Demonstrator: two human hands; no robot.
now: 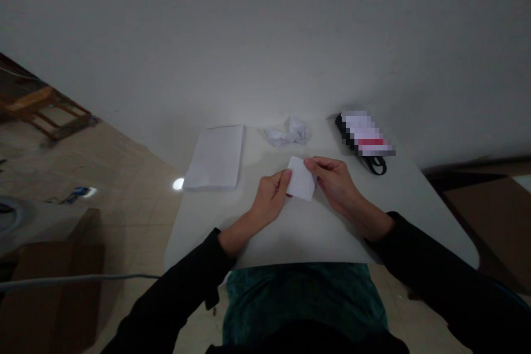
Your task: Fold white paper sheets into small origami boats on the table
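Observation:
A small folded piece of white paper (302,181) is held up just above the table between my two hands. My left hand (269,197) pinches its left edge, thumb on top. At its upper right edge, my right hand (335,181) grips it between thumb and fingers. Beyond the hands lie folded white paper pieces (290,134), creased and standing partly upright. To the left, a stack of white paper sheets (216,157) rests flat on the table.
The white table (290,232) stands against a grey wall. At its back right lies a black pouch (376,165) with a strap loop, partly blurred out. Cardboard boxes (493,221) stand on the floor at the right, and a wooden stool (45,108) at the far left.

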